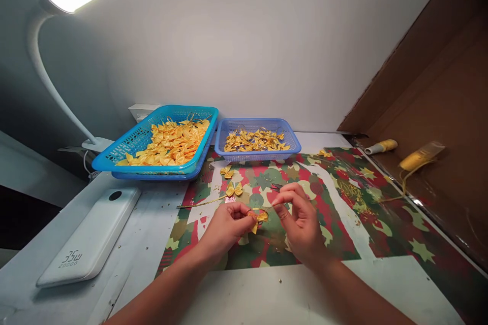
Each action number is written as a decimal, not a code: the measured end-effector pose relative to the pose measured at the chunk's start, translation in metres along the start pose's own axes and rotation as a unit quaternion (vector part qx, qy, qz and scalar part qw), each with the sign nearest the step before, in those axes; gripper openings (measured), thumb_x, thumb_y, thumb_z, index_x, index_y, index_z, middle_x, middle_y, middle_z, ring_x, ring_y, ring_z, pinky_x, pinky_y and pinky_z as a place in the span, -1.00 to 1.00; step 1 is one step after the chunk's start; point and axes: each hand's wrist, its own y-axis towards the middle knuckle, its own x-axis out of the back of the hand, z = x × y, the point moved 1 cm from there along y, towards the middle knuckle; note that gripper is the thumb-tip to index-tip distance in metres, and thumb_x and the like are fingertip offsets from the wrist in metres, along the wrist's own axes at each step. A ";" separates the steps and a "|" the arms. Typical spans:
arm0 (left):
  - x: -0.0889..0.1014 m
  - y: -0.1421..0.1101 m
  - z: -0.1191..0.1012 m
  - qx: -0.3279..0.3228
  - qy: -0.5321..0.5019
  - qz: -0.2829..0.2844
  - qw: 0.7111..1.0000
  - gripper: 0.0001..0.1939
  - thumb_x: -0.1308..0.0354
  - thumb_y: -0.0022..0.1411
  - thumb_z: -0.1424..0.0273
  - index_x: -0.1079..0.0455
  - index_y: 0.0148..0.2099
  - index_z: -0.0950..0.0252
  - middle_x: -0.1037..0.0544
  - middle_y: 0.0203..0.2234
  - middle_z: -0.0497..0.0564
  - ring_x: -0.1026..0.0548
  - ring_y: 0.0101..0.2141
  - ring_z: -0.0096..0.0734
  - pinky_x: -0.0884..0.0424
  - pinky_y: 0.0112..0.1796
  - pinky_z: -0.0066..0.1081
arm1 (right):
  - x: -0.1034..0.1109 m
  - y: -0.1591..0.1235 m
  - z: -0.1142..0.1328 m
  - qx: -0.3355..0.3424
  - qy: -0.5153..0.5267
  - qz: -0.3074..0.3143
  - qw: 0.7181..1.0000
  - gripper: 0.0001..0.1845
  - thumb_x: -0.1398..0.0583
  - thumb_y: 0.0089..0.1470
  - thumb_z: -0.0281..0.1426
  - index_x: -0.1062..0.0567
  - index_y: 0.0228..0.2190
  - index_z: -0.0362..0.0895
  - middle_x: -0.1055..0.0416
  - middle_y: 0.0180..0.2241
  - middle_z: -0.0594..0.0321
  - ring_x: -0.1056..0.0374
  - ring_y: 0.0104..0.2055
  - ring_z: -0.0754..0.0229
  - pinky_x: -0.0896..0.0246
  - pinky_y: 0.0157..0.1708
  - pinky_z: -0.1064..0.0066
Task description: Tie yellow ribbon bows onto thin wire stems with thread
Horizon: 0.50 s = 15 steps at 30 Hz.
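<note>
My left hand [227, 224] is closed in a pinch on a small yellow ribbon bow [260, 218] held just above the patterned mat [343, 213]. A thin gold string [202, 203] runs left from the bow across the mat. My right hand [299, 221] is closed beside the bow, fingertips pinching the string's other end at the bow. Two more yellow bows [233, 190] lie on the mat just beyond my hands. A dark small tool [276, 187] lies partly hidden behind my right fingers.
A bright blue basket [125, 150] heaped with yellow bows stands at the back left. A smaller violet-blue basket [292, 142] with bows and strings sits beside it. A white power bank [91, 236] lies left. A lamp arm [49, 86], yellow-handled tools [381, 147] and a brown wall [438, 111] flank the table.
</note>
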 end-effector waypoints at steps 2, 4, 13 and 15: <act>0.000 0.001 0.001 0.002 0.005 -0.002 1.000 -0.83 -0.23 -0.12 0.37 -0.30 -0.51 0.33 -0.44 -0.65 -0.08 -0.24 -0.65 -0.62 -0.13 -0.64 -0.58 | 0.003 0.001 0.000 0.000 -0.001 -0.004 1.000 -0.86 -0.12 0.19 -0.37 -0.40 -0.42 -0.06 -0.23 -0.36 0.26 -0.22 -0.28 0.18 -0.15 -0.25 0.32; 0.000 0.002 0.002 0.005 0.009 -0.004 1.000 -0.83 -0.22 -0.12 0.37 -0.29 -0.51 0.32 -0.43 -0.66 -0.09 -0.23 -0.67 -0.62 -0.13 -0.66 -0.58 | 0.004 0.001 0.000 0.000 0.000 -0.003 1.000 -0.86 -0.13 0.19 -0.37 -0.40 -0.42 -0.06 -0.23 -0.36 0.27 -0.21 -0.27 0.18 -0.14 -0.25 0.32; 0.002 0.003 0.000 0.009 0.058 -0.029 0.998 -0.85 -0.17 -0.10 0.41 -0.23 -0.54 0.31 -0.31 -0.74 -0.17 -0.17 -0.72 -0.66 -0.05 -0.70 -0.61 | -0.002 0.001 0.000 -0.029 0.011 0.028 0.999 -0.85 -0.12 0.19 -0.37 -0.39 -0.44 -0.08 -0.25 -0.37 0.27 -0.22 -0.26 0.19 -0.12 -0.22 0.33; 0.004 0.004 0.000 0.010 0.067 -0.033 0.997 -0.87 -0.16 -0.09 0.41 -0.24 -0.50 0.31 -0.29 -0.73 -0.19 -0.15 -0.73 -0.67 -0.05 -0.70 -0.61 | -0.003 0.002 0.001 -0.050 0.019 0.032 0.998 -0.83 -0.12 0.19 -0.36 -0.38 -0.45 -0.09 -0.25 -0.37 0.27 -0.22 -0.26 0.19 -0.12 -0.22 0.34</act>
